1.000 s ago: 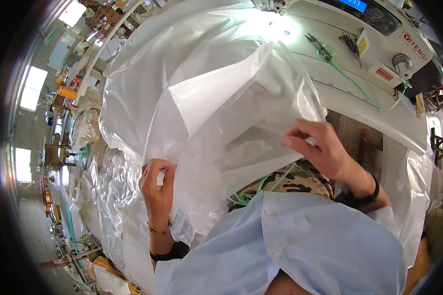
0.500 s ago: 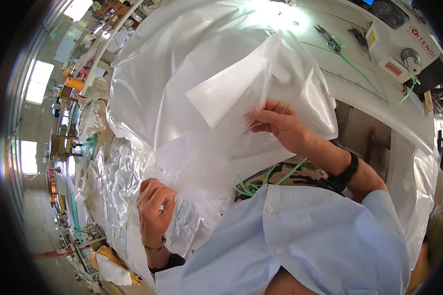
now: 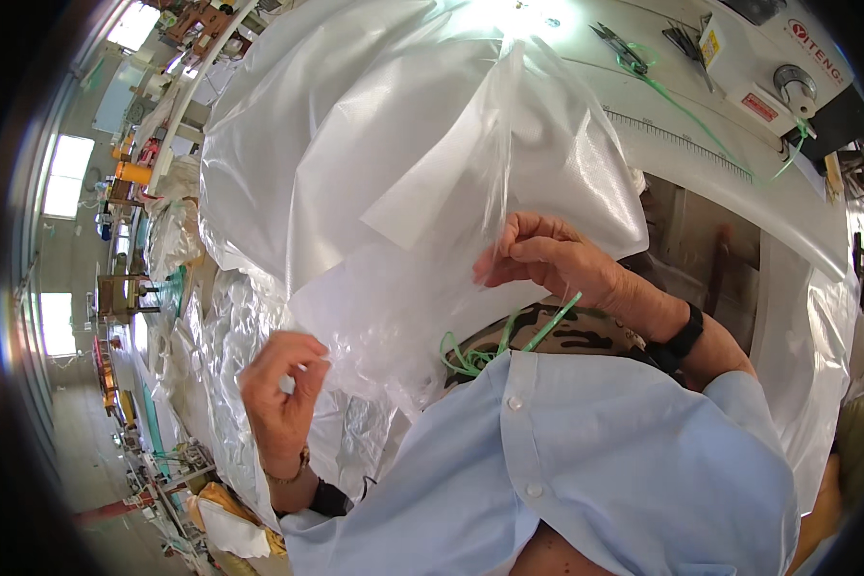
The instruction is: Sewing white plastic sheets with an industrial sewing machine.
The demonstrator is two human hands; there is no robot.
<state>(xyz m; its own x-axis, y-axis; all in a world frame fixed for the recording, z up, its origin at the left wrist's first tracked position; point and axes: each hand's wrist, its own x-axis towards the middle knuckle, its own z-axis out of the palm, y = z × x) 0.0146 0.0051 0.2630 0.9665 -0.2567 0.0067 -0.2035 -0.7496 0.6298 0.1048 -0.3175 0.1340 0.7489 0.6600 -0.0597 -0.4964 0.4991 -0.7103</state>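
A large translucent plastic sheet (image 3: 355, 163) lies in folds over the work table. From beneath the bright lamp spot a thin clear plastic film (image 3: 374, 307) runs down toward me. My right hand (image 3: 557, 259) pinches this film's right side between thumb and fingertips. At the film's left edge my left hand (image 3: 283, 389) is closed, thumb against forefinger, apparently gripping that edge; the film between the fingertips is hard to make out. A bundle of green strips (image 3: 470, 360) lies at my waist, just below the film.
Thread snips (image 3: 619, 46) lie on the table at the upper right, near a ruler scale (image 3: 682, 141). Beside them stands a white sewing machine body (image 3: 773, 72) with green thread. Crumpled plastic (image 3: 226, 355) covers the left side. An opening (image 3: 701, 235) shows below the table edge.
My left hand has moved left and slightly down. My right hand has dropped a little, and the film from the lamp spot now hangs in a narrower, straighter fold.
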